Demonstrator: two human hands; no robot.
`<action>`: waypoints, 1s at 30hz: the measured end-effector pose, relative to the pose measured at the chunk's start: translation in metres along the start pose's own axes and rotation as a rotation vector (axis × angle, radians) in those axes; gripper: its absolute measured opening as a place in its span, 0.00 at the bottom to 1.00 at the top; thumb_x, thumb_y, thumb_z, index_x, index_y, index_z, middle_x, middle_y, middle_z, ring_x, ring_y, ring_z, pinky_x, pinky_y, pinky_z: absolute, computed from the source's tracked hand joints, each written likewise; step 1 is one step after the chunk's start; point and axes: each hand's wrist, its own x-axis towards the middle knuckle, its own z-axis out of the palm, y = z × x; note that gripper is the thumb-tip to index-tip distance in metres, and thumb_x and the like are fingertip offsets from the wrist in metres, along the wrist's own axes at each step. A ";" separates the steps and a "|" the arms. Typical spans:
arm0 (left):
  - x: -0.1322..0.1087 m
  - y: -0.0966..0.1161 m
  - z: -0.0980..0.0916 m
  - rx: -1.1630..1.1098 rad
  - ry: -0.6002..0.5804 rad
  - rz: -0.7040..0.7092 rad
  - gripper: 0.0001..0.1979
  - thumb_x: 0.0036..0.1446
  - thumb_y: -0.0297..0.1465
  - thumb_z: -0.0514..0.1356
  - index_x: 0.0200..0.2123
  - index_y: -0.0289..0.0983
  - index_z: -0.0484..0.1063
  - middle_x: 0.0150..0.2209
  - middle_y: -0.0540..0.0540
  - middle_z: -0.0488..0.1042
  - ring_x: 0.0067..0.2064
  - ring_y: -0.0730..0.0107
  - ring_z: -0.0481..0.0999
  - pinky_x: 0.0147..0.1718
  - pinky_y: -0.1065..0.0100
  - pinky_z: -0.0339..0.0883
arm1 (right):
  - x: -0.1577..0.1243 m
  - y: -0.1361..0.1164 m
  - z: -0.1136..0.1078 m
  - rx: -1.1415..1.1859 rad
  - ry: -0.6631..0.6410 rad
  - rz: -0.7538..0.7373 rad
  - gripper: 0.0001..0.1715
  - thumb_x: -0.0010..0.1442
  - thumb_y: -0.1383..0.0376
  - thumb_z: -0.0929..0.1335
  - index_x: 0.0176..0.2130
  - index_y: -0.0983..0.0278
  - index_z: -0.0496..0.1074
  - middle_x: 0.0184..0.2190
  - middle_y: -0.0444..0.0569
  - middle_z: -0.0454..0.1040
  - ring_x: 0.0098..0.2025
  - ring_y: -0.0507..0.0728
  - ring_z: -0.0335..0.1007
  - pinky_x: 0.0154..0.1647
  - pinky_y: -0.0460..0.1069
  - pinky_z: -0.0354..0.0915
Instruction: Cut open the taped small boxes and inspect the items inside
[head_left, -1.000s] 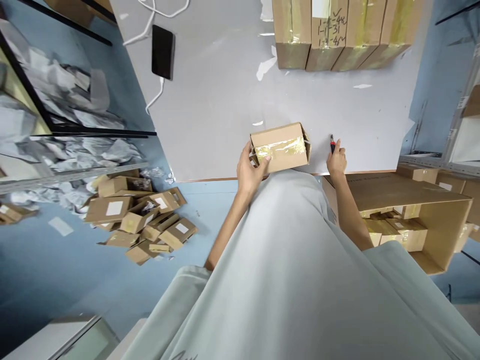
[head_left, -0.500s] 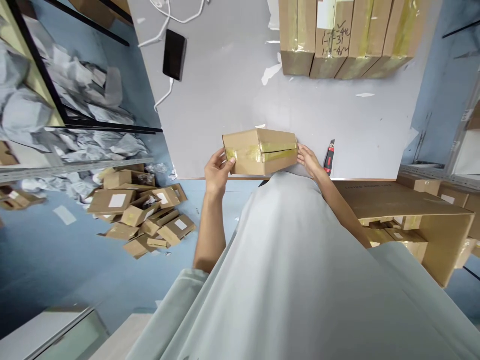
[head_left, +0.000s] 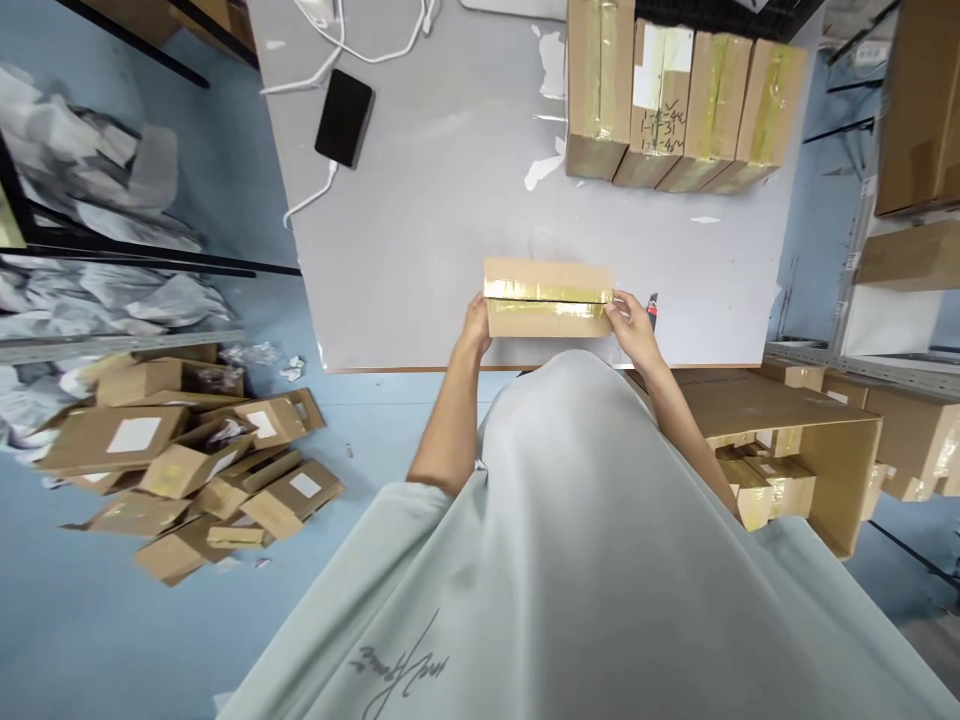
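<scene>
A small cardboard box (head_left: 547, 296) with yellowish tape along its slit top lies square on the near edge of the grey table (head_left: 420, 230). My left hand (head_left: 475, 325) grips its left end with the fingers curled against the side. My right hand (head_left: 631, 326) holds the right end, fingers pressed on the corner. A red and black utility knife (head_left: 653, 306) lies on the table just behind my right hand, mostly hidden by it.
Several taped cartons (head_left: 675, 95) stand at the back of the table. A black phone (head_left: 344, 116) on a white cable lies at the back left. Opened small boxes (head_left: 187, 460) litter the blue floor at left. A large open carton (head_left: 787, 440) with small boxes stands at right.
My right hand left the utility knife on the table and went to the box's right end. The box was turned from skewed to square, taped top facing me.
</scene>
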 end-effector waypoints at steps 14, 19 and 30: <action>-0.069 0.037 -0.007 0.530 0.038 0.550 0.11 0.72 0.37 0.64 0.51 0.40 0.82 0.54 0.41 0.85 0.51 0.60 0.84 0.55 0.60 0.78 | 0.028 0.004 -0.009 0.223 0.088 -0.144 0.41 0.66 0.33 0.74 0.65 0.55 0.79 0.70 0.56 0.80 0.70 0.66 0.77 0.75 0.66 0.72; -0.101 0.041 -0.022 0.777 -0.045 0.654 0.15 0.74 0.36 0.64 0.58 0.41 0.82 0.45 0.43 0.85 0.49 0.55 0.83 0.59 0.54 0.78 | 0.062 -0.012 0.000 -0.146 0.052 -0.323 0.45 0.71 0.37 0.72 0.76 0.56 0.72 0.76 0.59 0.73 0.78 0.71 0.68 0.81 0.72 0.65; -0.108 0.017 -0.001 1.346 -0.304 0.640 0.39 0.65 0.20 0.68 0.76 0.48 0.73 0.89 0.40 0.41 0.89 0.34 0.37 0.84 0.31 0.44 | 0.075 -0.003 0.037 -0.789 -0.092 -0.388 0.33 0.70 0.58 0.78 0.69 0.64 0.75 0.88 0.63 0.44 0.89 0.81 0.32 0.84 0.83 0.49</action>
